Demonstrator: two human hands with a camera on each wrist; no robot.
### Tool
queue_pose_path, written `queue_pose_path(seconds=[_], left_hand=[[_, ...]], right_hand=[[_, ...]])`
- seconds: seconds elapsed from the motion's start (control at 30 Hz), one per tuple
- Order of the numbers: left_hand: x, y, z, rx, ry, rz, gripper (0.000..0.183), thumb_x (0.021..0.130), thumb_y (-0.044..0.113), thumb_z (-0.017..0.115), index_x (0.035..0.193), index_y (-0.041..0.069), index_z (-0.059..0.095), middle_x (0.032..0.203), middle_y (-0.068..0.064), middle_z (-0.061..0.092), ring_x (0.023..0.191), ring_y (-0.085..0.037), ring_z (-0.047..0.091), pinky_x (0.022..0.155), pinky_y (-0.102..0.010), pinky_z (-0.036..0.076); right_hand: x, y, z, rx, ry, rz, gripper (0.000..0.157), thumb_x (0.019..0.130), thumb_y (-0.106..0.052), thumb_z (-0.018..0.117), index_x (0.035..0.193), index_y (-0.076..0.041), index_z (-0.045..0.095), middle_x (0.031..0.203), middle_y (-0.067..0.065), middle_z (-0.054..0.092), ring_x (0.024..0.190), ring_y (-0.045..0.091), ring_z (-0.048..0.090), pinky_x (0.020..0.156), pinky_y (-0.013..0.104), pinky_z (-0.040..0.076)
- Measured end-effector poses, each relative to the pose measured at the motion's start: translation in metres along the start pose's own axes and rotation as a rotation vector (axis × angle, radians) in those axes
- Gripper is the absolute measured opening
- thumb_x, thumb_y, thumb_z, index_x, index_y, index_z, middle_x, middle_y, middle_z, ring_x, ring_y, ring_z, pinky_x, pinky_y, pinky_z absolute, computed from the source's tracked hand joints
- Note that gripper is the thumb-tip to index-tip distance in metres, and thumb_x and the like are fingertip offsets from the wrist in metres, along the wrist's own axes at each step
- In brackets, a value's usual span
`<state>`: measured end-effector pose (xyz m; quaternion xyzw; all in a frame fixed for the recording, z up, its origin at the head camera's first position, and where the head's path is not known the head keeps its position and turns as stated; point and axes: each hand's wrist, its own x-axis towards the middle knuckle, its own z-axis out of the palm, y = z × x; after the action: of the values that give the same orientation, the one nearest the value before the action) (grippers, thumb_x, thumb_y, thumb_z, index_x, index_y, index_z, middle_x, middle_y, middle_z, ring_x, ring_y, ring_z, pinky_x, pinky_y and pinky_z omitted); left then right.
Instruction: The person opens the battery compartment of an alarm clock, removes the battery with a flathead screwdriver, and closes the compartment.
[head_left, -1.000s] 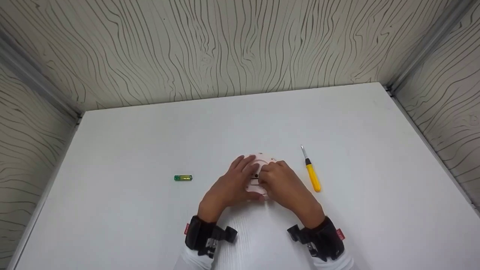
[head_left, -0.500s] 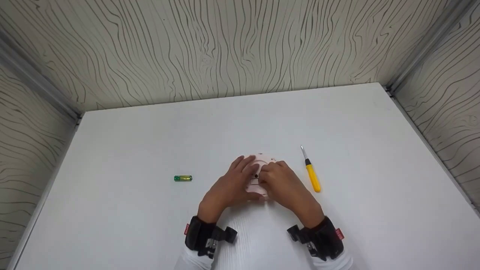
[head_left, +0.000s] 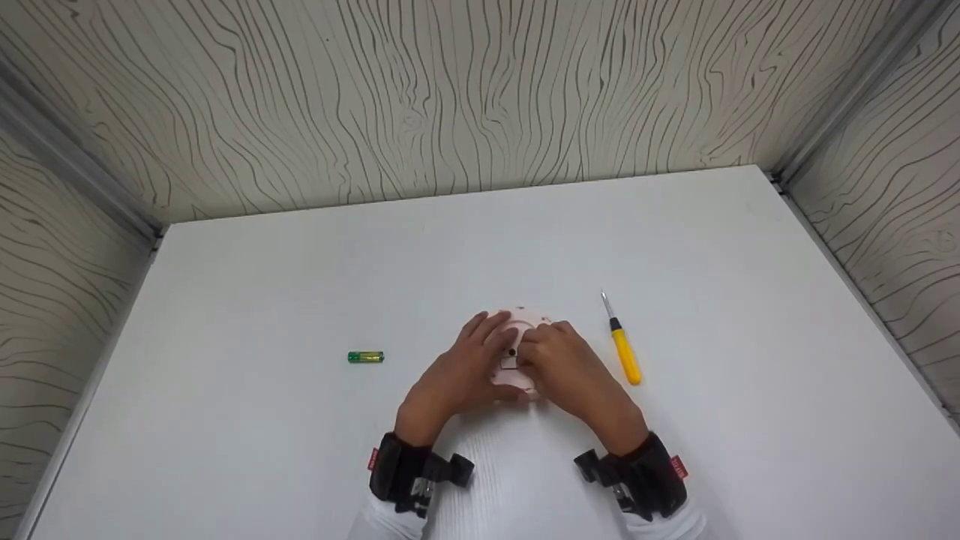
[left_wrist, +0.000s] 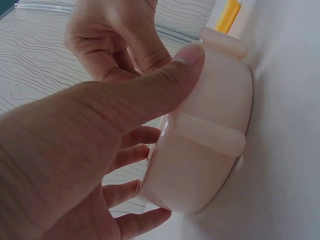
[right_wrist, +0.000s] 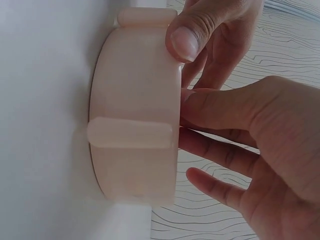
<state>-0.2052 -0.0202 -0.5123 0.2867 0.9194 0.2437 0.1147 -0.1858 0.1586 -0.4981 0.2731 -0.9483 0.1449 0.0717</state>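
Observation:
A round, pale pink plastic case (head_left: 517, 379) lies on the white table, with rounded ribs down its side wall. My left hand (head_left: 465, 364) grips it from the left, thumb at the near rim and fingers spread over the far part. In the left wrist view that thumb (left_wrist: 187, 62) presses the rim. My right hand (head_left: 566, 367) has its fingers bent together at the middle of the upper face, pinching there; what lies between the fingertips is hidden. Beside them show a small rectangular outline (head_left: 509, 363) and a black dot (head_left: 512, 352). In the right wrist view the little finger (right_wrist: 210, 185) stands apart.
A green battery (head_left: 366, 357) lies on the table (head_left: 300, 285) to the left. To the right is a screwdriver (head_left: 625, 352) with a yellow handle, its tip pointing away. A wood-patterned panel (head_left: 450, 97) rises behind the table's far edge.
Both hands stay almost in place. The dark edge lines of the small rectangle beside the right fingertips look slightly different now. The battery and screwdriver lie as before.

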Motion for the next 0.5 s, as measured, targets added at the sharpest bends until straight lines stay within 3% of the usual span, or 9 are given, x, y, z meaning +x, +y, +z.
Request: queue_pose_path(seconds=[0.5], left_hand=[[-0.0009,-0.0002,-0.0005,-0.016,0.009,0.014,0.085,0.078,0.049,0.077,0.147,0.015,0.041,0.160,-0.003,0.029,0.149,-0.031,0.021,0.101,-0.047,0.049]], right_hand=[[-0.0003,0.0007,-0.0007,0.013,0.045,-0.035,0.005,0.080,-0.008,0.077,0.079,-0.013,0.075,0.081,-0.003,0.069,0.081,0.017,0.061,0.088,0.039,0.049]])
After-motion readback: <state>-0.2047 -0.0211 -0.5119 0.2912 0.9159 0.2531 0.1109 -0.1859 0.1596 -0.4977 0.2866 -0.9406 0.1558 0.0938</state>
